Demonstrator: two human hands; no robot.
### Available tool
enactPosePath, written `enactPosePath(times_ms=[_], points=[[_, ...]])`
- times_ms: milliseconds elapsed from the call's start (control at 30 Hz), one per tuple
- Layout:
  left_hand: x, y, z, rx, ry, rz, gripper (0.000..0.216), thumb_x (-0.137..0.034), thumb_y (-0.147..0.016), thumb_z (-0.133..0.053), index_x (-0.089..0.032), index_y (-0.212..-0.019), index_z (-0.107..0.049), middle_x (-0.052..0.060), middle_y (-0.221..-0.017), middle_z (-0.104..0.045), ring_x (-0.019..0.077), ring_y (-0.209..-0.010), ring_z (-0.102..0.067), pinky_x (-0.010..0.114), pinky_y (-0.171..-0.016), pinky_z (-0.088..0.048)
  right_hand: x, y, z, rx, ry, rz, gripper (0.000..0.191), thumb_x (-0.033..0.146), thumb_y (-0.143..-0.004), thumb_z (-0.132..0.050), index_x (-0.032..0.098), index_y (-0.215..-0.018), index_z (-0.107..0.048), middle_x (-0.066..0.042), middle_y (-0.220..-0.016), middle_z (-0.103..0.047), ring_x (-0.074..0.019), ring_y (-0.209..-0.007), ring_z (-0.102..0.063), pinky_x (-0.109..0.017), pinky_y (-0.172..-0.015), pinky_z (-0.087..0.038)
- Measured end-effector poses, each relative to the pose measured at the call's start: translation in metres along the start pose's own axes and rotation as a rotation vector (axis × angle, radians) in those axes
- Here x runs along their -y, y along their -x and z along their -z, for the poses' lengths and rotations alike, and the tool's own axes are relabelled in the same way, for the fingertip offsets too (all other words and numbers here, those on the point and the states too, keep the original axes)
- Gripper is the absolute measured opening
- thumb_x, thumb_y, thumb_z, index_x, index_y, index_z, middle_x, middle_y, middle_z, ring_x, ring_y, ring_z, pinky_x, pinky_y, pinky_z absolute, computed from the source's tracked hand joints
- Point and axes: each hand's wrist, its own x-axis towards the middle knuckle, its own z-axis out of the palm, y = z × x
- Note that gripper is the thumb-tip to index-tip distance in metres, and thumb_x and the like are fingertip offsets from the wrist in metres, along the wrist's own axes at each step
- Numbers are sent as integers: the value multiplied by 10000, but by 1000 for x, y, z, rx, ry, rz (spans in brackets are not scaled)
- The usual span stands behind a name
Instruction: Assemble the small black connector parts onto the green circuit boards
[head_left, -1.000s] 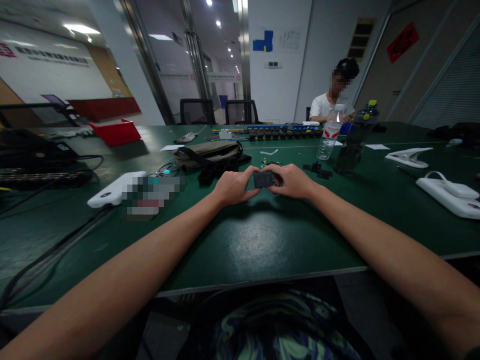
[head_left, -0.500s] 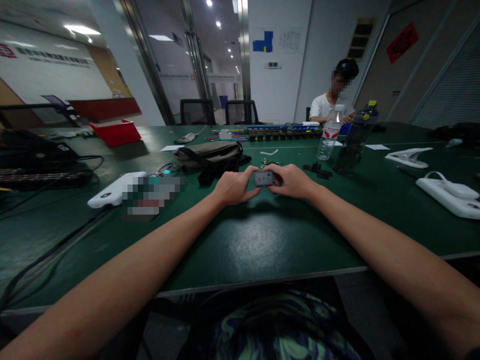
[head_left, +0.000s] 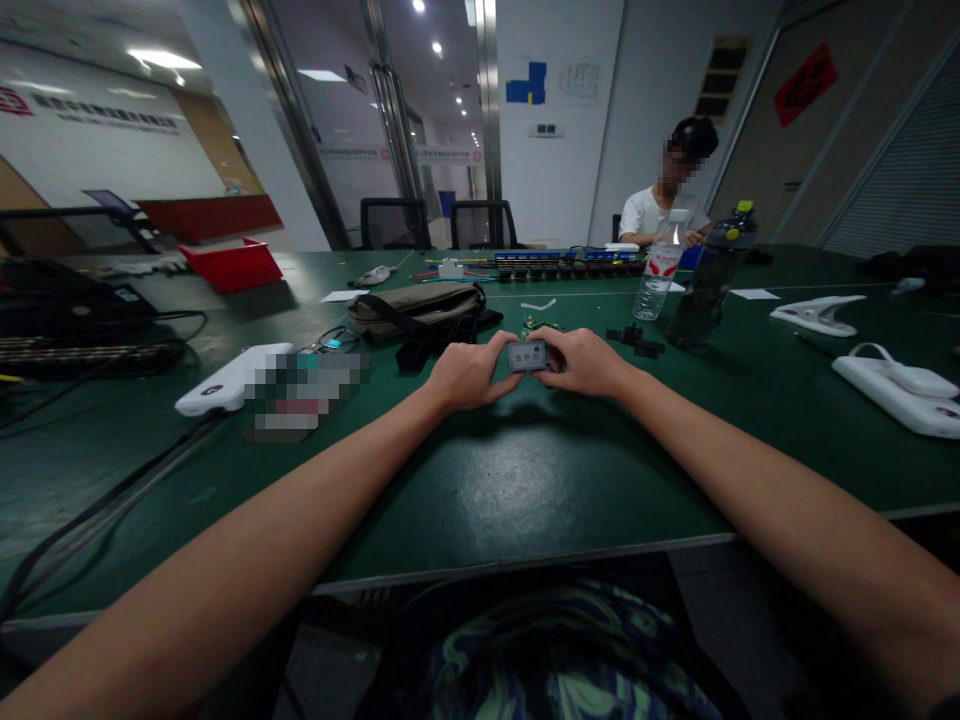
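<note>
A small grey box marked "SPD" (head_left: 528, 356) is held up over the table, its lettered face turned toward me. My left hand (head_left: 472, 374) pinches its left side between thumb and fingers. On the other side, my right hand (head_left: 585, 362) grips the right end. Behind the hands lie small green circuit boards (head_left: 541, 325), partly hidden. Several black plastic pieces (head_left: 637, 340) are to the right of my right hand. Black open-topped trays (head_left: 427, 346) lie beyond my left hand.
The green table (head_left: 495, 500) carries a grey-brown pouch (head_left: 416, 308), a white power bank (head_left: 232, 380), a clear bottle (head_left: 660, 270) and a dark bottle (head_left: 712, 280). A red bin (head_left: 232, 265) stands at far left. A person (head_left: 660, 205) sits across the table.
The lettering on the grey box is a little clearer now. Both hands stay in practically the same place, holding it.
</note>
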Motion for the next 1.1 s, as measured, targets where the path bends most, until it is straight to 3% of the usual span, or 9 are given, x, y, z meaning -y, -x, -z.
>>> enactPosePath(times_ms=[1100], points=[[-1, -1, 2, 25, 10, 11, 462, -500, -904, -470, -164, -1215, -530, 30, -704, -694, 188, -564, -650, 257, -531, -403, 1, 0, 0, -10, -22, -1, 407, 285, -802, -656, 187, -1192, -592, 16, -708, -619, -139, -621, -546, -238, -630, -347]])
